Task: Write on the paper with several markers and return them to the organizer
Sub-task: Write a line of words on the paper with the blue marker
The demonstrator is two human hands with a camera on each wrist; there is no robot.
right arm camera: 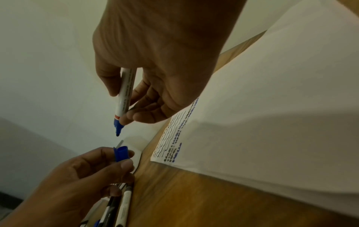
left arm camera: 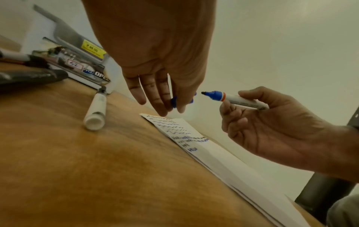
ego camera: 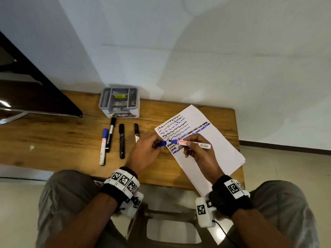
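My right hand (ego camera: 194,146) grips an uncapped blue marker (ego camera: 189,143) by its white barrel, its tip pointing left just above the written paper (ego camera: 206,140). My left hand (ego camera: 148,149) pinches the blue cap (ego camera: 161,144) a short gap from that tip. In the left wrist view the marker (left arm camera: 233,98) points at the cap (left arm camera: 174,102) held under my fingers. The right wrist view shows the marker tip (right arm camera: 118,130) above the open cap (right arm camera: 121,153). The grey organizer (ego camera: 119,102) stands at the table's back, with no markers showing in it.
Several capped markers lie on the wooden table (ego camera: 53,140) left of my hands: a blue-capped one (ego camera: 103,145), two black ones (ego camera: 110,134) (ego camera: 121,140) and one partly hidden by my left hand (ego camera: 136,134). A dark monitor (ego camera: 26,86) stands at far left.
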